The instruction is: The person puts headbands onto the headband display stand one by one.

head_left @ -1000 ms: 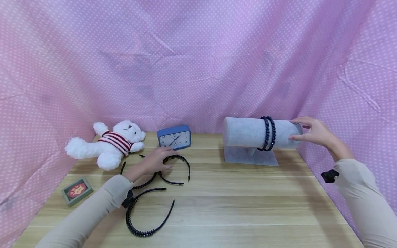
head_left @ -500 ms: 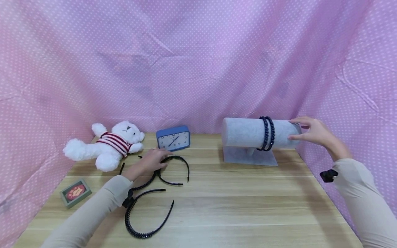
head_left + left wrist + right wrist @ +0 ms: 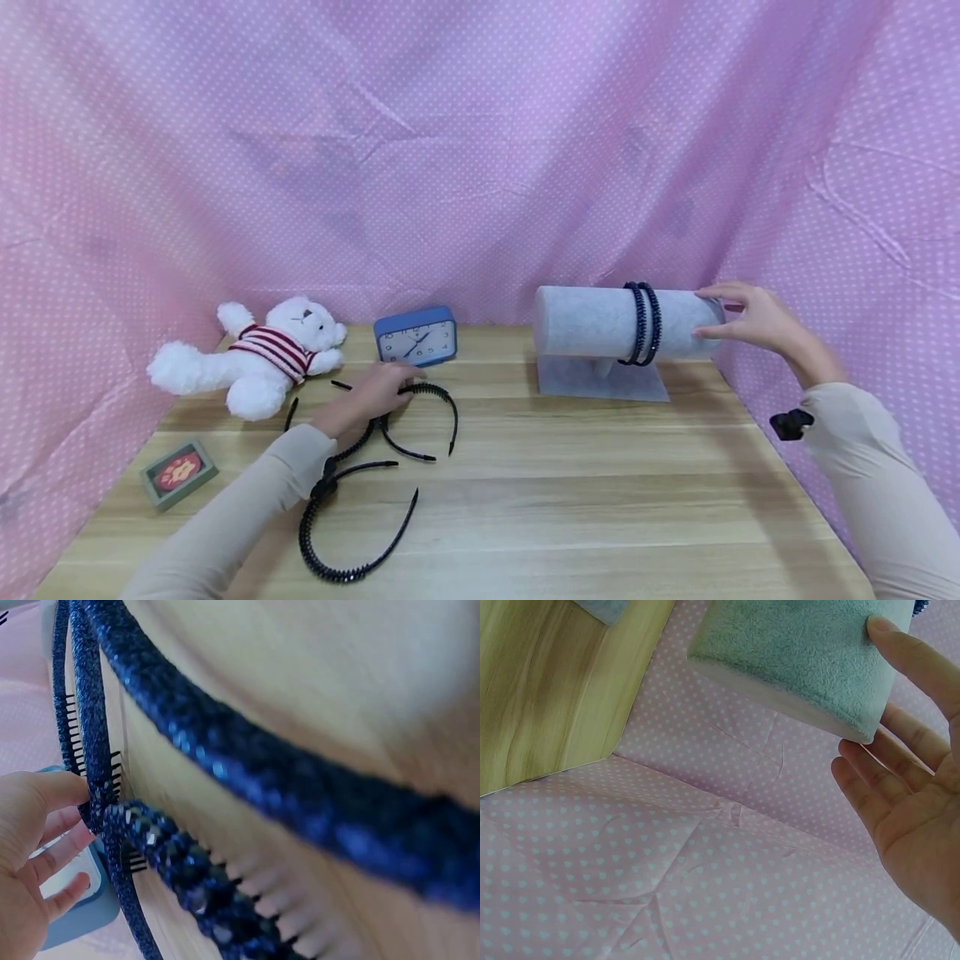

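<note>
My left hand (image 3: 375,393) pinches the toothed arc of a black headband (image 3: 433,389) lying at the table's middle left. In the left wrist view, the thumb and index finger of the left hand (image 3: 30,855) meet on the dark, glittery bands. A second headband (image 3: 358,443) crosses it, partly hidden under the arm. Closer to the front lies a third headband (image 3: 333,575). On the right, my right hand (image 3: 761,321) grips the end of a grey plush headband display stand (image 3: 585,323), thumb in front, fingers behind. Two headbands (image 3: 641,325) hang side by side around its roll.
Behind the left hand stands a blue alarm clock (image 3: 416,337). A white teddy bear (image 3: 273,354) in a striped sweater lies at the back left, a small framed paw picture (image 3: 178,475) in front of it. Pink dotted cloth (image 3: 480,167) encloses the wooden table (image 3: 570,500).
My left hand has come down onto the headband, whose free ends have shifted slightly toward the front. The right hand keeps its place on the display stand.
</note>
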Demonstrator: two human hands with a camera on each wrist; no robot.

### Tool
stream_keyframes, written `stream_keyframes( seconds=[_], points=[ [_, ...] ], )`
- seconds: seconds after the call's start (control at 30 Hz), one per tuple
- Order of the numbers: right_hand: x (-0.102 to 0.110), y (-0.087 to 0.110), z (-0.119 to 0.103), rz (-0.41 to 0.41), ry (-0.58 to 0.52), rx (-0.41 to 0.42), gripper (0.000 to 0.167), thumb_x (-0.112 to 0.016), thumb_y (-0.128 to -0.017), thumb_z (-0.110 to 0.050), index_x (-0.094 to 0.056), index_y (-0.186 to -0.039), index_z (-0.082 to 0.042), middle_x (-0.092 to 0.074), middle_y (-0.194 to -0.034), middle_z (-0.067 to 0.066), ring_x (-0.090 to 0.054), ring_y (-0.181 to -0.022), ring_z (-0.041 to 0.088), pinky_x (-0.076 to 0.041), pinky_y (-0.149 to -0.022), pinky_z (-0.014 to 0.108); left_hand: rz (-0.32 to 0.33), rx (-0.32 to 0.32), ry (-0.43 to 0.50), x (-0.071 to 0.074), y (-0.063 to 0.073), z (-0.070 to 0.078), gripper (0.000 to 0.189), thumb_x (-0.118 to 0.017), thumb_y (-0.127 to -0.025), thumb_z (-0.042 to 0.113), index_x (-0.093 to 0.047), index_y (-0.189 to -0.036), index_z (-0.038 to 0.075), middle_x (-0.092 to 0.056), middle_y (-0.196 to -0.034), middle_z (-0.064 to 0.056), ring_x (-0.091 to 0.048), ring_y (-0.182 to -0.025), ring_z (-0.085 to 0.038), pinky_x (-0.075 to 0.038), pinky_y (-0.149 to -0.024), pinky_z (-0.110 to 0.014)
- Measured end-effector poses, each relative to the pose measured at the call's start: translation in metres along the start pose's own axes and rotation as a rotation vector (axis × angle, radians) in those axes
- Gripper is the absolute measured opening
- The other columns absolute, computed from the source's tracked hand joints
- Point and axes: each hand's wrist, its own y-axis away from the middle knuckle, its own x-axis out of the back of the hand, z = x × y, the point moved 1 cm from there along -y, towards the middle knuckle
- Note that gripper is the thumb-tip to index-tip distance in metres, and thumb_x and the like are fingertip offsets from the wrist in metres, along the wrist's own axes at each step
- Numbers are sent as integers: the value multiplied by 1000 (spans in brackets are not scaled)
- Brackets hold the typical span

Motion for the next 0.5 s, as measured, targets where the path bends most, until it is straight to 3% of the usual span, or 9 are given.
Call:
stream_keyframes(
  seconds=[0.17, 0.27, 0.4, 0.5],
  points=[
    [-1, 0, -1, 12, -1, 19, 69, -92, -73, -19, -64, -132, 4, -58, -137, 33, -57, -121, 53, -48, -99, 63, -1, 6, -5, -2, -3, 3, 31, -78, -87, 9, -75, -118, 7, -73, -95, -4, -60, -82, -14, -53, -73, -35],
    [-1, 0, 0, 18, 6, 22, 69, -92, -73, -20, -64, -131, 4, -58, -137, 33, -57, -120, 53, -49, -98, 62, 11, 10, 8, 0, -5, 5, 32, -77, -87, 9, -74, -119, 6, -75, -103, -7, -63, -85, -16, -55, -80, -39],
    [-1, 0, 0, 22, 5, 25, 69, -93, -73, -20, -65, -131, 4, -59, -136, 33, -57, -121, 52, -50, -97, 59, 60, -20, 25, 8, -8, 10, 30, -77, -86, 7, -75, -116, 4, -76, -109, -12, -69, -88, -21, -56, -91, -47],
    [0, 0, 0, 25, 7, 30, 69, -92, -72, -19, -65, -131, 4, -59, -136, 33, -58, -120, 52, -49, -96, 58, 109, -60, 38, 13, -10, 15, 26, -76, -85, 3, -76, -111, 2, -76, -110, -15, -72, -86, -22, -58, -89, -48]
  ],
)
